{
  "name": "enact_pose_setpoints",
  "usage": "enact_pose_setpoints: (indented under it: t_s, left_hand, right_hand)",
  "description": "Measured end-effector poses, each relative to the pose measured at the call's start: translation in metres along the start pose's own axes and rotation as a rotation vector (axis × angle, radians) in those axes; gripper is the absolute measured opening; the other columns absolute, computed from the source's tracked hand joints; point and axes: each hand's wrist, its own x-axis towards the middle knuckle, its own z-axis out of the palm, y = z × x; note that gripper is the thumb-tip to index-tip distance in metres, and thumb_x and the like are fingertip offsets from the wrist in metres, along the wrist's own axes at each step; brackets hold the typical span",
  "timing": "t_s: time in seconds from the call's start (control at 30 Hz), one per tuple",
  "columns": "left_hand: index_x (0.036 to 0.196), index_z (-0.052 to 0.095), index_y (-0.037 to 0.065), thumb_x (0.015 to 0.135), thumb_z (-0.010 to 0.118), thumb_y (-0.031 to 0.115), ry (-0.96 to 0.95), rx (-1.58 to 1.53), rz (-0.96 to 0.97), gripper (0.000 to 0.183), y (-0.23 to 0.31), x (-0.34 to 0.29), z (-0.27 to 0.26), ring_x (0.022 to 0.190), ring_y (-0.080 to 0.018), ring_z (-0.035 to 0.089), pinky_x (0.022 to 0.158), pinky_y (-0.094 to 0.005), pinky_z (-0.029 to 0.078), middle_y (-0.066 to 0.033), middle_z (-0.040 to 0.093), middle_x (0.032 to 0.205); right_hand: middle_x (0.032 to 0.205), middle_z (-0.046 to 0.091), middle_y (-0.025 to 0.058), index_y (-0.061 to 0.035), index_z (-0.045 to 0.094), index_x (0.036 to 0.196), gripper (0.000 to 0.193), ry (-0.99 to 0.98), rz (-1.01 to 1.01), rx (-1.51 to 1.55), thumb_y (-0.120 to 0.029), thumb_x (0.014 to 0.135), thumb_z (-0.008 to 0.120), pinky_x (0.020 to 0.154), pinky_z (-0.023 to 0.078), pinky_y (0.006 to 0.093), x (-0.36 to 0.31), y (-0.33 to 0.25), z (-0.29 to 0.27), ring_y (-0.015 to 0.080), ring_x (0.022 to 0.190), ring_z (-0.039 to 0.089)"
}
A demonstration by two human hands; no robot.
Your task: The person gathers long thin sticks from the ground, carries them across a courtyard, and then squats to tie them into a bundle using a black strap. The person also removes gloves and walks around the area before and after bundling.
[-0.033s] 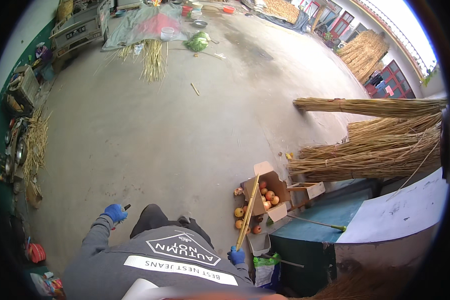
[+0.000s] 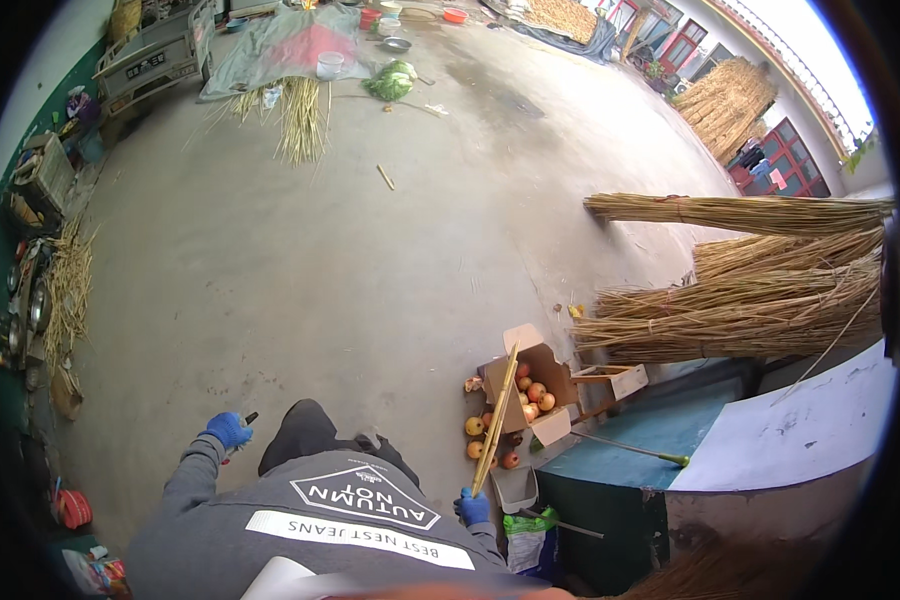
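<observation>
My left hand (image 2: pixel 228 430), in a blue glove, is closed around a small tool (image 2: pixel 251 417). Only its dark tip and a bit of red show past the fingers, so I cannot tell its kind. On the other side my right hand (image 2: pixel 472 507), also gloved in blue, grips a few straight yellow reed stalks (image 2: pixel 496 420) by their lower end. The stalks slant upward, passing in front of a cardboard box (image 2: pixel 560 385) that holds several red and yellow pomegranates (image 2: pixel 536 391). More of the fruit (image 2: pixel 474 450) lies on the floor beside the box.
Long bundles of reeds (image 2: pixel 710 325) are stacked at the right, above a teal and white surface (image 2: pixel 630 440). A loose stalk (image 2: pixel 385 178) lies on the concrete floor. Farther off are a cabbage (image 2: pixel 391 80), cut straw (image 2: pixel 302 120) and a cart (image 2: pixel 155 60). Clutter lines the left wall.
The view has shifted very slightly. Both hands keep their grip, and nothing else visibly differs.
</observation>
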Motion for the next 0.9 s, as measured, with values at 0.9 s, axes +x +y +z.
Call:
enact_pose_setpoints:
  t_s: [0.9]
  left_hand:
    - [0.086, 0.071, 0.012, 0.078, 0.064, 0.039, -0.069, 0.284, 0.492, 0.029, 0.712, 0.627, -0.362, 0.066, -0.0241, 0.069, 0.064, -0.0381, 0.055, -0.0089, 0.071, 0.072]
  right_hand:
    - [0.066, 0.064, 0.0138, 0.0015, 0.057, 0.093, 0.026, 0.225, 0.120, -0.062, -0.024, 0.093, 0.061, 0.042, 0.047, 0.0343, 0.433, -0.519, 0.094, 0.0208, 0.046, 0.059]
